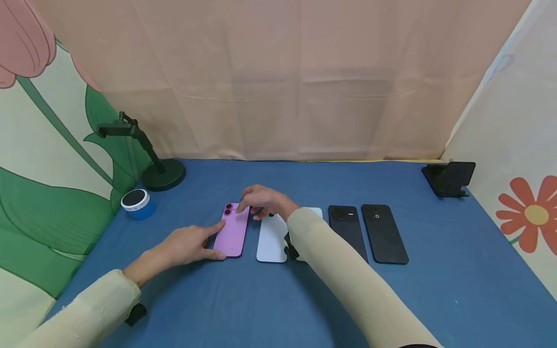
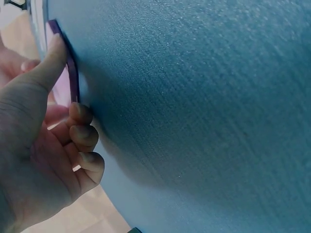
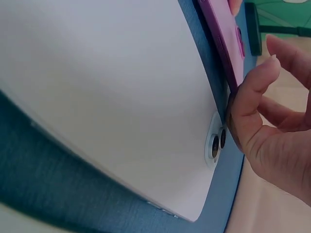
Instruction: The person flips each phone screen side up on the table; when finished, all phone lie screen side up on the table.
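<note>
A pink-purple phone (image 1: 232, 232) lies back up on the blue table. My left hand (image 1: 187, 245) touches its left side in the head view, the index finger on the edge and the thumb at the lower corner. In the left wrist view, the thumb rests along the edge of the phone (image 2: 74, 82) and the other fingers bend loosely. My right hand (image 1: 263, 199) is at the phone's top end, its index finger near the camera lenses. The right wrist view shows bent fingers (image 3: 250, 99) against the phone's corner. A white phone (image 1: 271, 239) lies beneath the right wrist.
To the right lie a dark phone (image 1: 346, 227) and a black phone (image 1: 385, 234). A black folding stand (image 1: 448, 179) occupies the back right. A dark green lamp-like stand (image 1: 163, 174) and a blue-and-white round container (image 1: 140, 205) are at the left. A beige curtain (image 1: 283, 82) hangs behind.
</note>
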The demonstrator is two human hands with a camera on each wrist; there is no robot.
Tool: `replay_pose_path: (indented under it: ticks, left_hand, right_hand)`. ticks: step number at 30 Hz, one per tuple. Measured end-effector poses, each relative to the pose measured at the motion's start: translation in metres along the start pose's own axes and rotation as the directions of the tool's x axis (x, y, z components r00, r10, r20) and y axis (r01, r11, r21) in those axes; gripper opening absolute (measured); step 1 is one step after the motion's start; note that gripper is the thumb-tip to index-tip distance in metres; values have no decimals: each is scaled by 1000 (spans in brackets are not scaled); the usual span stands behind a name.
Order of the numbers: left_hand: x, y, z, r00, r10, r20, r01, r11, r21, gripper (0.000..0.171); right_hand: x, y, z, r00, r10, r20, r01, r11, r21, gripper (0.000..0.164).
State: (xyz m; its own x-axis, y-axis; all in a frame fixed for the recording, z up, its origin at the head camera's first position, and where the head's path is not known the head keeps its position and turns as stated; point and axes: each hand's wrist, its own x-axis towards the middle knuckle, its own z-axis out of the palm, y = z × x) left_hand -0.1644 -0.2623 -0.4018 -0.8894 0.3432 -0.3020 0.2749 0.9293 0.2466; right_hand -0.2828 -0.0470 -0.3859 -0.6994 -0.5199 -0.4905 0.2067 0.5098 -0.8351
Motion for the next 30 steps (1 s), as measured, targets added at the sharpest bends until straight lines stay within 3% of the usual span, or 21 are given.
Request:
replay_pose_path:
  ticks: [13,22,30]
  left_hand:
    - [0,-3,0,999,33,-15,-33,999,10,98]
    - [0,-3,0,999,36,-6,-36,999,10,97]
    - [-1,-5,-1,999,50,-8,-50,999,12,95]
  right_hand:
    - [2,5,-1,999,-16,-32,18,999,50,55]
    - [1,7,-2,1000,-21,9,20,997,74,58]
    - [-1,15,-6,996,-49,70,48,999,15,56]
